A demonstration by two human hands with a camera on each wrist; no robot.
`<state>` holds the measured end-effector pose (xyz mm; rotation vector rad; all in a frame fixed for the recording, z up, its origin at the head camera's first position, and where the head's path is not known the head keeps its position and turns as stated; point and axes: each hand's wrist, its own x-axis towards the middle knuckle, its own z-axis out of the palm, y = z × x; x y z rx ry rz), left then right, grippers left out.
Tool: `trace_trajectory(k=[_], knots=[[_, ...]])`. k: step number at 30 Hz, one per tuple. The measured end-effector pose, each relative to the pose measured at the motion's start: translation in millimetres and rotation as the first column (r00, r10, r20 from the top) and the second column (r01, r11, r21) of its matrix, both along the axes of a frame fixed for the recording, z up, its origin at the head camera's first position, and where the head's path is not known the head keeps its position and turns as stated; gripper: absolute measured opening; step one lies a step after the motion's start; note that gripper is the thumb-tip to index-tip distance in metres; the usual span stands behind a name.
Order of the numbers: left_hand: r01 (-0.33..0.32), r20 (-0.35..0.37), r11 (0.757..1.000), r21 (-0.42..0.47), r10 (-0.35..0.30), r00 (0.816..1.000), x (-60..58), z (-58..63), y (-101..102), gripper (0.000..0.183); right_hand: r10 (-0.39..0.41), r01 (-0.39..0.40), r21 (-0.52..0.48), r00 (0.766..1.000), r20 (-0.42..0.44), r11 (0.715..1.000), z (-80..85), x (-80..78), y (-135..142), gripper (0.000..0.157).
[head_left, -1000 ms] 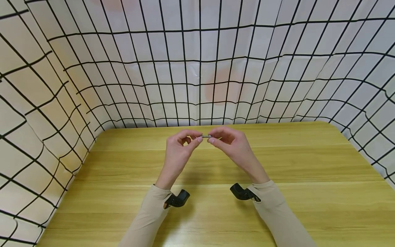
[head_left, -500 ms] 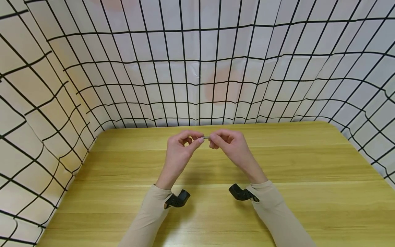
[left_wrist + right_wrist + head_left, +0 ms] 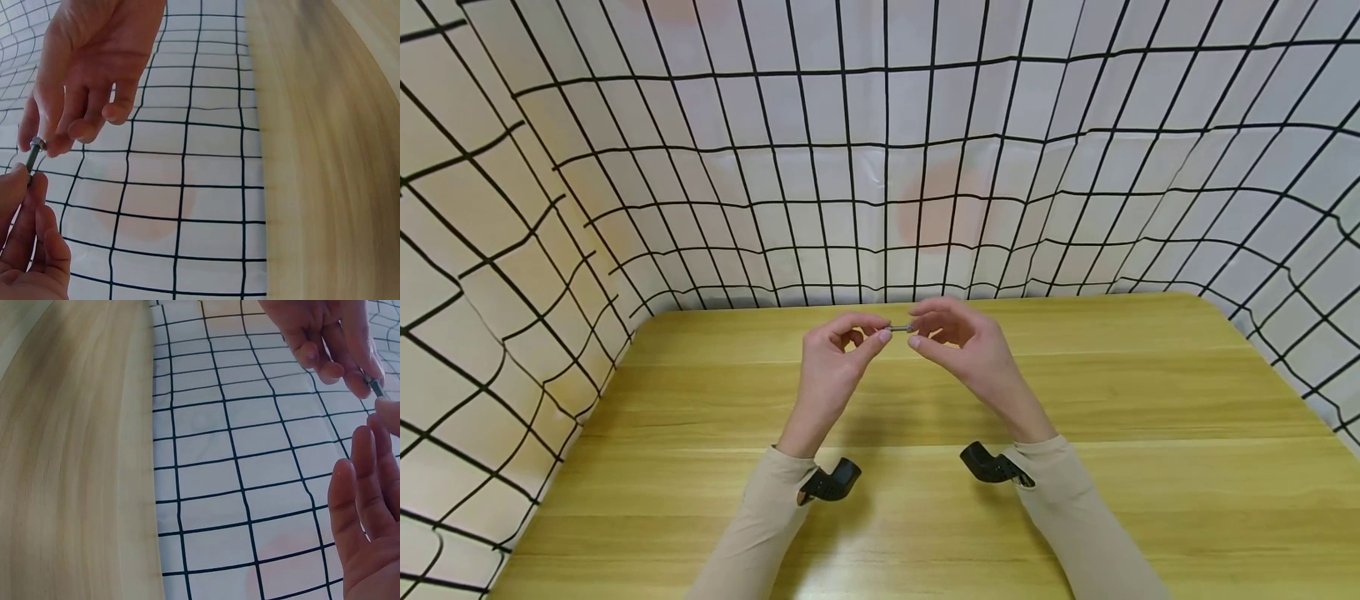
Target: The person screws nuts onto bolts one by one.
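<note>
A small metal bolt [image 3: 898, 328] is held level above the table, between my two hands. My left hand [image 3: 835, 358] pinches one end of it between thumb and forefinger. At the other end, a hex-shaped piece, a nut or the bolt's head, shows in the left wrist view on the bolt [image 3: 34, 150]; I cannot tell which. My right hand [image 3: 966, 346] is beside that end, thumb and forefinger parted around it. In the right wrist view the bolt [image 3: 376, 386] is partly covered by the right thumb, and the left hand [image 3: 331, 337] is beyond it.
Both hands are over the far part of a wooden table [image 3: 700, 467]. White sheeting with a black grid [image 3: 865, 179] rises behind the table and at its sides. Black wrist-worn devices [image 3: 832, 481] stick out from the beige sleeves [image 3: 760, 525].
The right thumb and forefinger pinched the bolt's end and turned forward half a second ago; now they have parted from it. The left hand keeps its pinch almost unmoved.
</note>
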<state>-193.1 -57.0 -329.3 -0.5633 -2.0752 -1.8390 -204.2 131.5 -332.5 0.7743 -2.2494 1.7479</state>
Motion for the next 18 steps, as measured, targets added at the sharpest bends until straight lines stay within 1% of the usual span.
trace_trajectory(k=[3,7,13,18], knots=[[0.008,-0.004,1.000,0.006,-0.008,1.000,-0.2,-0.5,0.0,0.011,0.004,-0.005,-0.008,1.000,-0.022,1.000,-0.7,-0.4,-1.4,0.022],[0.023,-0.005,1.000,0.017,-0.023,1.000,-0.6,-1.4,-0.2,0.011,-0.002,0.002,-0.012,1.000,-0.015,1.000,-1.8,-0.3,-2.6,0.015],[0.031,-0.004,0.999,0.021,-0.031,1.000,-1.6,-2.4,-0.2,0.010,-0.021,0.021,-0.001,1.000,0.008,1.000,-1.3,0.7,-3.2,0.014],[0.035,-0.009,0.999,0.017,-0.035,0.999,-1.6,-2.6,-0.7,0.010,-0.019,0.019,0.003,0.999,0.039,1.000,-1.1,1.2,-3.4,0.012]])
